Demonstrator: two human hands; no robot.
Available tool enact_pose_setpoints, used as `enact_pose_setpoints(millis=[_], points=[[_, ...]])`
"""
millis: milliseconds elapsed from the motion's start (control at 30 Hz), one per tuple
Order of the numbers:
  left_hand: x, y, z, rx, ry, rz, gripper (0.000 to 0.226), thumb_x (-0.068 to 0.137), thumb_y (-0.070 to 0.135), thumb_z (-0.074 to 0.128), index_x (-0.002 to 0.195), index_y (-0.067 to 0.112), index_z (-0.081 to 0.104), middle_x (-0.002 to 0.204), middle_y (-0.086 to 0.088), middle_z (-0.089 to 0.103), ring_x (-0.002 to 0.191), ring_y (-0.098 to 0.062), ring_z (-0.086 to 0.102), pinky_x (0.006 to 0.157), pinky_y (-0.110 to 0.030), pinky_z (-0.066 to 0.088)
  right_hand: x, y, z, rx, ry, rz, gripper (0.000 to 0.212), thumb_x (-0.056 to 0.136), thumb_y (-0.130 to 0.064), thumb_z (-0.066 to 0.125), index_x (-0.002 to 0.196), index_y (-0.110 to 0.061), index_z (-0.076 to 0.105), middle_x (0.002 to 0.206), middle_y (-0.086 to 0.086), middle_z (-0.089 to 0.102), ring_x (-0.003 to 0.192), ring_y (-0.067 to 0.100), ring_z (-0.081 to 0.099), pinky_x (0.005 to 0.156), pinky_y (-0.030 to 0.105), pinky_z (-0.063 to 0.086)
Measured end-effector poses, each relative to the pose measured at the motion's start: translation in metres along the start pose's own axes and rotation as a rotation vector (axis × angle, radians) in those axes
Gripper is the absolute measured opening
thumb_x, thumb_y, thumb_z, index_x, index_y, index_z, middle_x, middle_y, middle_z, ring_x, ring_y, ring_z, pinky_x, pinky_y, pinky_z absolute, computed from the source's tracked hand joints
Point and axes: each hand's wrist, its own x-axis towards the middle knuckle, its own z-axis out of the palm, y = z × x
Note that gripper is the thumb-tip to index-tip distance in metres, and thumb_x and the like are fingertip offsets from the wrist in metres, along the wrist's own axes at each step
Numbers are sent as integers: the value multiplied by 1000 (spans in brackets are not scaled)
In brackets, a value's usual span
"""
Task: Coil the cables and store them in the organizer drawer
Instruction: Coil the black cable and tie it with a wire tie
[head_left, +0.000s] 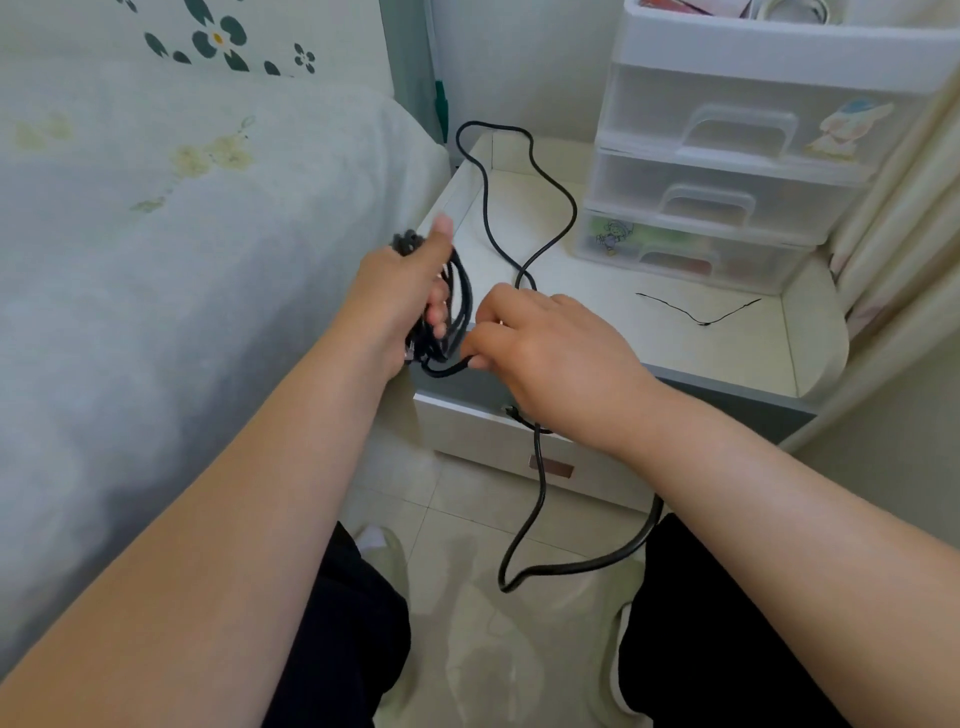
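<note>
Nearest, a slack run of the black cable (537, 519) hangs off the nightstand front and loops low above the tiled floor (467, 519), between the person's knees. Above it the right hand (540, 353) pinches the cable between thumb and fingertips, feeding the strand toward the coil (452, 312). The left hand (400, 296) is closed around that bundle, thumb up, several loops gathered in the palm. To coil well, judge each new loop to match the ones held, let the strand twist freely, and draw up the hanging slack before it snags the drawer pull. Farther on, more cable snakes across the white nightstand top (597, 317), with a thin black tie (698, 312) lying apart to the right. Behind stands the translucent organizer (727, 156), drawers closed. A bed (156, 260) lies left, curtain at right.
</note>
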Motion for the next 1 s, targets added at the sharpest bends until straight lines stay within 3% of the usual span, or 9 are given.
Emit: enact_pose_setpoints(millis=[100, 200, 300, 533, 700, 800, 900, 1000], points=[[-7, -2, 8, 244, -101, 40, 49, 92, 48, 55, 59, 14, 43, 35, 5, 41, 33, -12, 39, 41, -19, 38, 3, 3, -5, 30, 12, -40, 36, 88, -34, 39, 86, -12, 67, 82, 6, 60, 67, 28, 57, 59, 32, 40], [-12, -5, 12, 422, -179, 37, 57, 89, 59, 52, 55, 14, 46, 37, 3, 45, 36, -13, 42, 48, -22, 40, 6, 8, -19, 79, 21, 6, 26, 84, -41, 57, 76, -17, 59, 71, -6, 56, 61, 23, 51, 56, 23, 26], [-14, -5, 11, 463, -223, -34, 62, 87, 65, 47, 52, 14, 44, 34, 5, 43, 35, -11, 41, 54, -27, 39, 6, 15, -30, 94, -61, 152, 40, 76, -57, 65, 76, -24, 42, 59, -13, 41, 59, 17, 39, 50, 18, 19], [-16, -5, 13, 404, -121, 15, 56, 91, 59, 48, 58, 13, 46, 37, 7, 47, 35, -9, 43, 50, -23, 38, 7, 14, -28, 139, -135, 232, 44, 76, -63, 62, 66, -26, 39, 50, -7, 40, 49, 7, 37, 47, 25, 19], [-23, -7, 20, 394, -195, -27, 52, 97, 50, 40, 64, 10, 46, 35, -1, 45, 38, -18, 47, 39, -19, 42, 9, 18, -23, 180, -125, 260, 42, 74, -61, 64, 84, -24, 50, 58, -8, 47, 60, 17, 47, 50, 25, 27], [-30, -9, 22, 343, -252, -122, 73, 93, 67, 24, 56, 10, 48, 38, -3, 46, 36, -16, 47, 44, -22, 44, 11, 25, -20, 169, -130, 315, 59, 64, -69, 66, 94, -22, 45, 67, -6, 55, 63, 18, 51, 52, 29, 30], [-32, -12, 22, 373, -289, -167, 87, 84, 78, 11, 38, 11, 43, 40, -4, 47, 35, -17, 45, 55, -29, 46, 14, 33, -16, 156, -197, 389, 64, 57, -76, 64, 83, -22, 44, 63, -7, 51, 58, 9, 45, 50, 29, 30], [-34, -13, 21, 302, -402, -202, 82, 80, 81, 13, 48, 11, 41, 41, -2, 41, 35, -16, 39, 45, -25, 40, 14, 47, -8, 488, -357, 426, 47, 67, -58, 72, 66, -20, 45, 63, -2, 50, 56, 13, 45, 58, 30, 39]])
